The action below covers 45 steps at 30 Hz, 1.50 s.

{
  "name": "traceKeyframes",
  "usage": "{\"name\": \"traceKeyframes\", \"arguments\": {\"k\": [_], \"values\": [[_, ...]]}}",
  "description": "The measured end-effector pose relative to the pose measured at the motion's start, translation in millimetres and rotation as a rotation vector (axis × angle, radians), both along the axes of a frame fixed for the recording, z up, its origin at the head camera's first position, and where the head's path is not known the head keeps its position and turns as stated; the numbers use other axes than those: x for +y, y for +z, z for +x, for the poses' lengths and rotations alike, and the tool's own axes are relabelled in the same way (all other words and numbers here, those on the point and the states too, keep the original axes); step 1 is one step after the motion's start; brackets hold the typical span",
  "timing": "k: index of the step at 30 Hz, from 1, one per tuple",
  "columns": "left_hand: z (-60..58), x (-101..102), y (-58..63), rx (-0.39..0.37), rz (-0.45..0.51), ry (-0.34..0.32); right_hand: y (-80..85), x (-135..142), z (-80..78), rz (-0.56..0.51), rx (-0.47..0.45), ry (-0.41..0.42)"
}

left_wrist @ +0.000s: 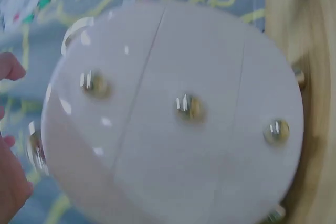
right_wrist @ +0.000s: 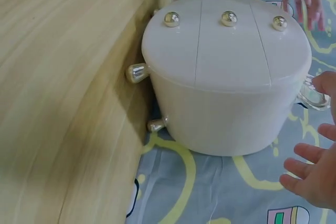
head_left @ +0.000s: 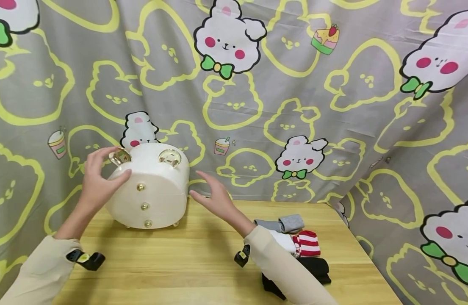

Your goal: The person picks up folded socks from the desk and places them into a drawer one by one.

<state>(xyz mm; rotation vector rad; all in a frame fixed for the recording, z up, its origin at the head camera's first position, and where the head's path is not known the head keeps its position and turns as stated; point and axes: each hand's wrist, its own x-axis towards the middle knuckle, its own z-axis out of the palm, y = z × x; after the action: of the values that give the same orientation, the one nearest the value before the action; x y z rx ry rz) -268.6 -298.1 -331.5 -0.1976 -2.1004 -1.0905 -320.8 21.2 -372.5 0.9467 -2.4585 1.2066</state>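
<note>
A white rounded storage box (head_left: pixel 163 203) with three drawers stands on small gold feet at the back left of the table. Each drawer front carries a round gold knob (left_wrist: pixel 189 107), and two gold ear-like rings (head_left: pixel 170 158) rise from the top. My left hand (head_left: pixel 98 180) is at the box's upper left, fingers spread in a curve close by the left gold ring (head_left: pixel 120 157). To the right of the box, my right hand (head_left: pixel 216 197) is held with thumb and fingers apart and nothing between them. All three drawers look closed.
On the right of the wooden table (head_left: pixel 161 262) lie folded cloth pieces like socks: grey (head_left: pixel 291 223), red-and-white striped (head_left: pixel 308 244) and black (head_left: pixel 314 269). My right forearm passes over some of them. A patterned curtain (head_left: pixel 237 114) hangs right behind the box.
</note>
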Motion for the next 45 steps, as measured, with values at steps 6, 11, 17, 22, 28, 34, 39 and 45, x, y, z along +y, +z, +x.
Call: {"name": "traceKeyframes", "arguments": {"k": [6,11,17,22,28,34,39,45], "values": [[-2.4,-40,-25.9,-0.144,0.091,-0.145,-3.3,-20,-5.2,0.058,0.147,-0.022],[-2.4,-53,-41.1,-0.178,0.098,-0.246,-6.1,-32,-3.6,0.163,0.305,-0.059],[-0.7,-65,-52.1,-0.201,0.09,-0.234,-5.2,-42,-0.5,0.241,0.334,-0.075],[-0.9,-75,-58.7,-0.253,0.123,-0.239,-7.4,-45,0.7,0.256,0.3,-0.062],[0.1,-76,-59.8,-0.269,0.168,-0.289,-11.8,-46,1.9,0.231,0.277,-0.063],[2.6,-68,-58.8,-0.264,0.217,-0.338,-10.8,-43,6.7,0.189,0.283,-0.062],[3.4,-61,-59.8,-0.261,0.18,-0.333,-15.2,-37,6.3,0.151,0.283,-0.062],[1.6,-49,-61.6,-0.274,0.094,-0.307,-18.0,-19,4.7,0.101,0.28,-0.054]]}}
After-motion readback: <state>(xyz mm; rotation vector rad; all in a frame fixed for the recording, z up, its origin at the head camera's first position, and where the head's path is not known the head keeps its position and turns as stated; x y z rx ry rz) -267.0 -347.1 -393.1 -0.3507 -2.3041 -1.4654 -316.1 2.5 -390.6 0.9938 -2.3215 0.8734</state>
